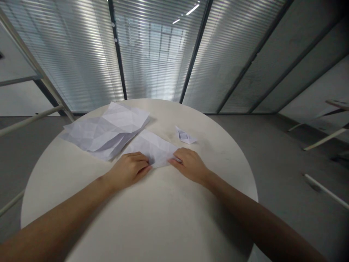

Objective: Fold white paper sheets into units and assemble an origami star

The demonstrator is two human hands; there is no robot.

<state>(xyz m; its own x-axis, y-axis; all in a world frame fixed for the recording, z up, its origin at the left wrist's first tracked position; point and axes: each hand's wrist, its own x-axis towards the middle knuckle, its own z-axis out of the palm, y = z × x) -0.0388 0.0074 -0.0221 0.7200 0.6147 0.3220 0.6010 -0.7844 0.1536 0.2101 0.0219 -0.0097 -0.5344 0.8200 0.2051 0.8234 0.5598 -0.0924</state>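
A folded white sheet of paper lies on the round white table, and both my hands rest on its near edge. My left hand lies palm down on the sheet's near left corner with its fingers curled together and pressing the paper. My right hand presses the near right corner, fingers close together and pointing left. Behind the sheet, to the left, lies a larger creased sheet of white paper. A small folded paper figure sits beyond my right hand.
The table's far edge meets a glass wall with blinds. Grey floor surrounds the table. White bars of other furniture stand at the left and right.
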